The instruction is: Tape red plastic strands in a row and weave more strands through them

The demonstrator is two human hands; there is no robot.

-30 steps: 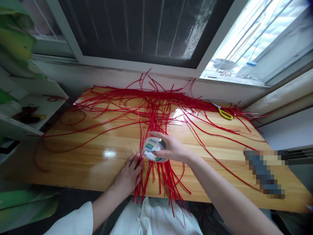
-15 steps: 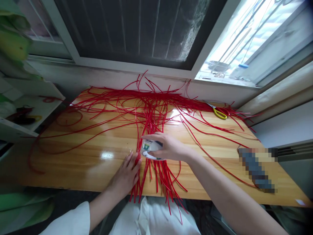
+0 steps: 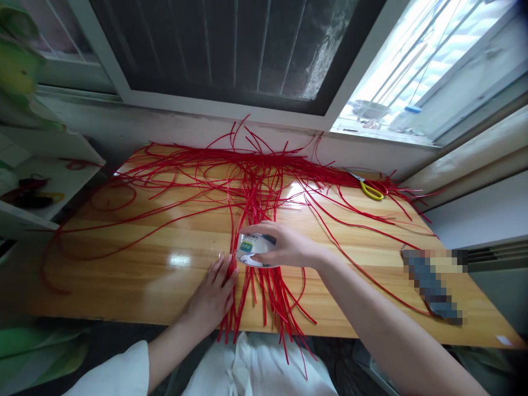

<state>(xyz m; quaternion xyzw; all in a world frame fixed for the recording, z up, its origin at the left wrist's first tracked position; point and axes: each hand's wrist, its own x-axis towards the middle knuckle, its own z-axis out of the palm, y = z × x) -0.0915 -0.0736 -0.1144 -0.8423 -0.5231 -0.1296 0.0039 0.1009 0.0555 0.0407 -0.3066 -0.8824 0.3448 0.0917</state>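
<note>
Steadily, the right hand (image 3: 284, 245) curls around a roll of tape (image 3: 249, 248), fingers over its far side and thumb across the near face, its forearm slanting in from the lower right. The roll sits above the bundle of red cords (image 3: 268, 300), at mid-counter. The left hand (image 3: 215, 289) lies palm down, fingers close together on the bundle's left edge; whether they pinch anything, I cannot tell. More cords sprawl along the back of the wooden counter (image 3: 136, 280), under a dark window screen (image 3: 223, 49). Yellow-handled scissors (image 3: 363, 186) rest at back right.
</note>
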